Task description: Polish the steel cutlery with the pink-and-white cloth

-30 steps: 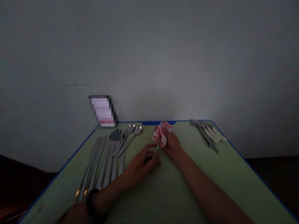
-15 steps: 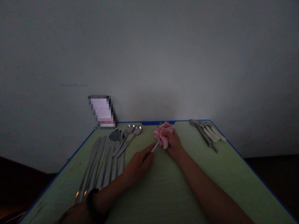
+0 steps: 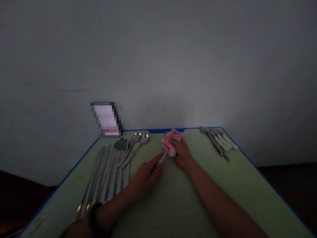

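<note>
In the head view, my left hand (image 3: 148,172) is closed around the handle of a slim metal piece of cutlery (image 3: 162,157). The far end of that piece is wrapped in a pink and white striped cloth (image 3: 170,144), so its kind is hidden. My right hand (image 3: 182,152) grips the cloth around the covered end. Both hands are over the middle of the table, toward its far side. Left of my left hand lie several knives (image 3: 95,177) and, beyond them, spoons (image 3: 135,145).
The green table (image 3: 170,205) has a blue edge and meets a grey wall (image 3: 158,66). A blurred phone-like device (image 3: 106,119) leans at the back left. At the back right, dark-handled cutlery (image 3: 215,142) lies beside several white-handled pieces (image 3: 224,140).
The cloth in my right hand has shifted slightly and bunched tighter around the cutlery. My left hand keeps its hold. The whole view has moved a little.
</note>
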`<action>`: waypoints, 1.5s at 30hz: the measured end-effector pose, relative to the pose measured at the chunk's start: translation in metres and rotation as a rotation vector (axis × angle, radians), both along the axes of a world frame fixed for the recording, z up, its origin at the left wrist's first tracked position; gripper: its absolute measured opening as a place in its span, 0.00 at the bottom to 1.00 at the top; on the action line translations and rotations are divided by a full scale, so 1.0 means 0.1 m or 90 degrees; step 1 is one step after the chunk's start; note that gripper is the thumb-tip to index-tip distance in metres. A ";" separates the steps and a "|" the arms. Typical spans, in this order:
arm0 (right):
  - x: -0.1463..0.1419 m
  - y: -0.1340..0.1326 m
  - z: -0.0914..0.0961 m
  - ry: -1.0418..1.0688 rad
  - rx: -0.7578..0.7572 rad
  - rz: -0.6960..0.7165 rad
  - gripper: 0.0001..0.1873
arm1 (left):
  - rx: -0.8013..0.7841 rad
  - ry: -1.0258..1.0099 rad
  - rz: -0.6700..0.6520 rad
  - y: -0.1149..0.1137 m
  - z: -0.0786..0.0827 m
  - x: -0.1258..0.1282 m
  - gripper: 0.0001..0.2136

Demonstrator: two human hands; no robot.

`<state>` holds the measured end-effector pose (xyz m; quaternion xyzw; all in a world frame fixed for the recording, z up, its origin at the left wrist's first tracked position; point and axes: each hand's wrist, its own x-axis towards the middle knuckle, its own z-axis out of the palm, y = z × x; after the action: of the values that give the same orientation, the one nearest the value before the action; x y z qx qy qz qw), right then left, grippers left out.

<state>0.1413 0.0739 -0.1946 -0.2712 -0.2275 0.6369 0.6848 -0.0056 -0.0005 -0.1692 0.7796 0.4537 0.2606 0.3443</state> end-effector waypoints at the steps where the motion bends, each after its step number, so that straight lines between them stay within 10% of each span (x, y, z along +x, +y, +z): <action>1: 0.00 0.00 0.00 0.001 0.000 0.002 0.20 | -0.001 0.000 -0.001 0.00 0.00 0.00 0.22; 45: -0.01 0.00 -0.01 0.004 0.002 0.028 0.21 | -0.009 0.022 -0.013 -0.02 0.04 0.01 0.23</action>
<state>0.1406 0.0742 -0.1955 -0.2632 -0.2324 0.6523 0.6717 -0.0049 -0.0024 -0.1655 0.7862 0.4531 0.2406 0.3447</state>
